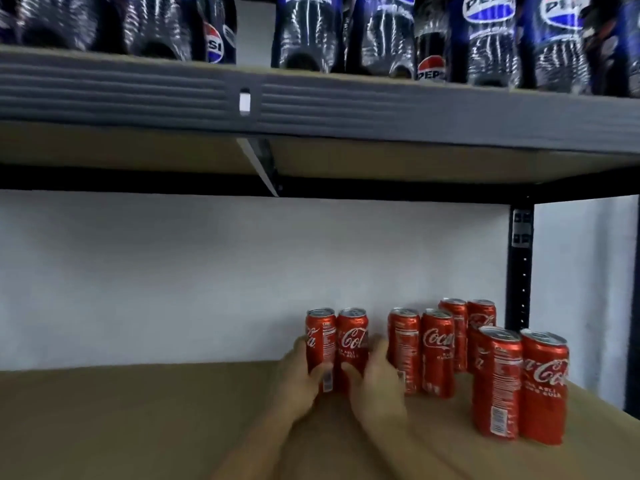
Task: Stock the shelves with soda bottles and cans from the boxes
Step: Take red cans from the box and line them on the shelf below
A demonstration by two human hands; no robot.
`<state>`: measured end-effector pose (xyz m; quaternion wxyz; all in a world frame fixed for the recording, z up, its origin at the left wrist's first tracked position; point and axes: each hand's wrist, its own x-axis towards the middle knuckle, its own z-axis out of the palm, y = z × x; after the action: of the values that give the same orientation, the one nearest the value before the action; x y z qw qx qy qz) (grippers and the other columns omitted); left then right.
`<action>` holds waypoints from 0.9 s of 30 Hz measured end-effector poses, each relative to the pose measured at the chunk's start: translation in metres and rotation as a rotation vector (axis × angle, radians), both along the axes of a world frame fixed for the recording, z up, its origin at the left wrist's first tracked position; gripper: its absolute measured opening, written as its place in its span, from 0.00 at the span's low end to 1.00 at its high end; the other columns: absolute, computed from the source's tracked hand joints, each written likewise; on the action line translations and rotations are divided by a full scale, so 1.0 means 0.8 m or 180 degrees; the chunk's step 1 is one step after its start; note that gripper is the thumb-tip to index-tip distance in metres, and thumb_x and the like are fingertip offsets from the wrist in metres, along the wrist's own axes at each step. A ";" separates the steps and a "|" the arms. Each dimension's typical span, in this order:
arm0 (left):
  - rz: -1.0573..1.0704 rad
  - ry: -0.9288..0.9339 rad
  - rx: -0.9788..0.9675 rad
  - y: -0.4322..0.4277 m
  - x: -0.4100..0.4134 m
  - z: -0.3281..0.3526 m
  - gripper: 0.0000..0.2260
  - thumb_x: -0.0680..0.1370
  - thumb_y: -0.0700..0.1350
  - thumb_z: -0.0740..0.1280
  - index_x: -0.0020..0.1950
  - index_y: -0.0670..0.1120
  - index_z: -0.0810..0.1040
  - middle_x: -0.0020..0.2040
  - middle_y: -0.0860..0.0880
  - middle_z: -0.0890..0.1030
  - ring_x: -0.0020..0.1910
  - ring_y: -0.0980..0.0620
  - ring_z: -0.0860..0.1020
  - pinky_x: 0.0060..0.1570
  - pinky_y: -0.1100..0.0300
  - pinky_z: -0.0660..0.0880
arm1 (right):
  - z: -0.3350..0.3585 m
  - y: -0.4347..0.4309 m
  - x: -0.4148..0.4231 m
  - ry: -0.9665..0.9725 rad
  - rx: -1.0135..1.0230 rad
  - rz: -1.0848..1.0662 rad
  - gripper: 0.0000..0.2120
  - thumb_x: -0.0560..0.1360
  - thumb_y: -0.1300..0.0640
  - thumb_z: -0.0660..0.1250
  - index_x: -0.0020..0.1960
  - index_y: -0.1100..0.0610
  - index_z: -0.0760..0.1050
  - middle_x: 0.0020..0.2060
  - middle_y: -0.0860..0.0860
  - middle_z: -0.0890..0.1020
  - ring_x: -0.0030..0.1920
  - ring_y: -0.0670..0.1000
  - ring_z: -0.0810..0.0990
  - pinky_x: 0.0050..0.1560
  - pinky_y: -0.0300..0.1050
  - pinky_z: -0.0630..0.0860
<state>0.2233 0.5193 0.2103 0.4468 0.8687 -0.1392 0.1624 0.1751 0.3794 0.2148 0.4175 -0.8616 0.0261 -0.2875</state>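
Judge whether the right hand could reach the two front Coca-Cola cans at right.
Probably yes: only bare shelf board separates the right hand from the front cans, though it grips a Coca-Cola can.

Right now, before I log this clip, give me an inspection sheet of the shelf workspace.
Surface: brown shelf board, cans on its right part.
Job's things: six free cans upright; Pepsi bottles on the upper shelf.
Clutter: nothing seen.
Grippers: left hand grips left can; right hand grips right can; both blurred.
Cables: nothing seen.
Surroundings: white wall, black upright post.
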 end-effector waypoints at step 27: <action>-0.0475 0.0072 -0.0226 0.010 0.036 -0.029 0.21 0.77 0.41 0.72 0.61 0.57 0.65 0.58 0.54 0.80 0.49 0.60 0.81 0.49 0.65 0.77 | -0.021 -0.011 0.031 0.0259 -0.0253 -0.0244 0.17 0.78 0.66 0.64 0.66 0.59 0.76 0.60 0.57 0.82 0.63 0.57 0.79 0.62 0.44 0.74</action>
<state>0.2519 0.5269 0.1870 0.4898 0.8413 -0.1926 0.1236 0.2001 0.3702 0.1979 0.3701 -0.8869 0.0647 -0.2688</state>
